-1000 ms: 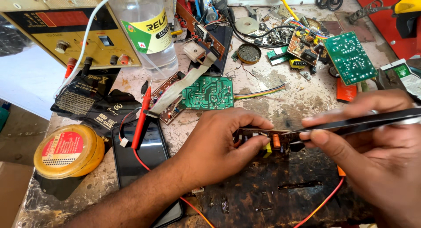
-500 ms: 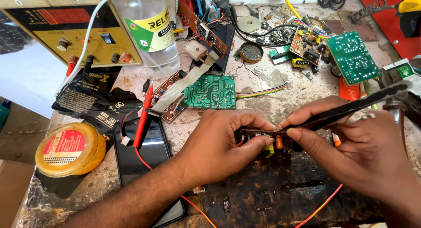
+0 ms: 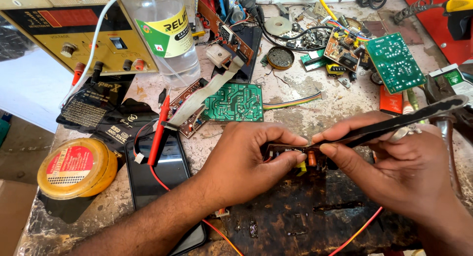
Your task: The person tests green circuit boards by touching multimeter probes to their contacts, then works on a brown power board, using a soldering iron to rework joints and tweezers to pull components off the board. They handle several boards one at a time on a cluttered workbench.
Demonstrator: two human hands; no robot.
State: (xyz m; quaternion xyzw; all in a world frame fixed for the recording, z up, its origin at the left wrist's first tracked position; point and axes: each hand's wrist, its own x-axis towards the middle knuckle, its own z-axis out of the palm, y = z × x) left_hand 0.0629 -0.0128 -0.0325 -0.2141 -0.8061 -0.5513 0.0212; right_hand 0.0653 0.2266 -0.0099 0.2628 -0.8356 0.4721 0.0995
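Observation:
My left hand (image 3: 244, 165) pinches a small brown circuit board (image 3: 295, 157) with orange and yellow components, held just above a dark scorched patch of the bench. My right hand (image 3: 394, 170) holds long black tweezers (image 3: 399, 122), their tips meeting the top edge of that small board beside my left thumb. The tweezers' handle end points up to the right. Most of the small board is hidden behind my fingers.
A green circuit board (image 3: 232, 102) with a grey ribbon cable lies behind my hands. A red probe (image 3: 158, 130) rests on a black phone (image 3: 160, 179). A yellow tin (image 3: 74, 167) sits left; power supply (image 3: 74, 37) and plastic bottle (image 3: 165, 32) at the back. Another green board (image 3: 394, 61) lies far right.
My right hand has tilted the tweezers, their handle end rising to the upper right, while the tips stay at the small board. My left hand has kept its hold.

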